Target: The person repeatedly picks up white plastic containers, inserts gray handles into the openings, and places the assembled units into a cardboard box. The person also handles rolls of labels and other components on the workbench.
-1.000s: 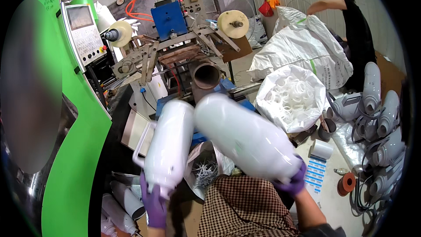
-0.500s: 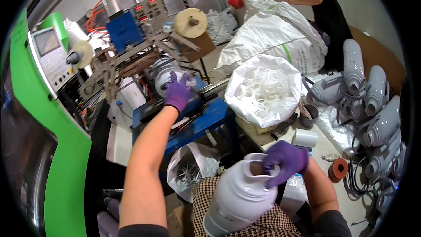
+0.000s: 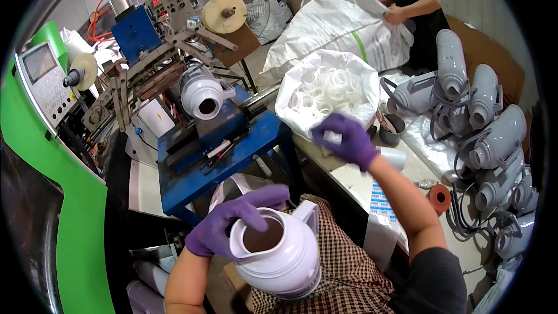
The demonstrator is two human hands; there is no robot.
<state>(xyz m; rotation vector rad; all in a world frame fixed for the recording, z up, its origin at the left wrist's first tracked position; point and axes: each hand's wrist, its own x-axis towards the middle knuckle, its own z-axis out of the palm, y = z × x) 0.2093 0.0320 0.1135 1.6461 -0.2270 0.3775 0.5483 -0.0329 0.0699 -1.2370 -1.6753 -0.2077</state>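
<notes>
A pale lilac-white thermos jug shell (image 3: 285,259) with a side handle and an open, lipped mouth rests over my lap. My left hand (image 3: 235,221) grips its rim, with the thumb over the mouth. My right hand (image 3: 346,139), blurred a little, hovers at the near edge of a white sack (image 3: 285,102) full of translucent plastic rings (image 3: 325,90). Its fingers are curled together, and something pale shows between them that I cannot make out. Both hands wear purple gloves. Another jug shell (image 3: 200,93) lies in the machine, its round opening towards me.
The machine's blue stand (image 3: 232,166) holds a few tools. Grey jug shells (image 3: 497,142) are heaped on the right of the table, near a dark cup (image 3: 391,129) and a red-brown roll (image 3: 440,197). Behind, a person (image 3: 415,11) handles a large white sack (image 3: 331,29).
My left hand has left the jug shell in the machine and taken hold of the one on my lap. My right hand has let go of that shell and moved up to the ring sack.
</notes>
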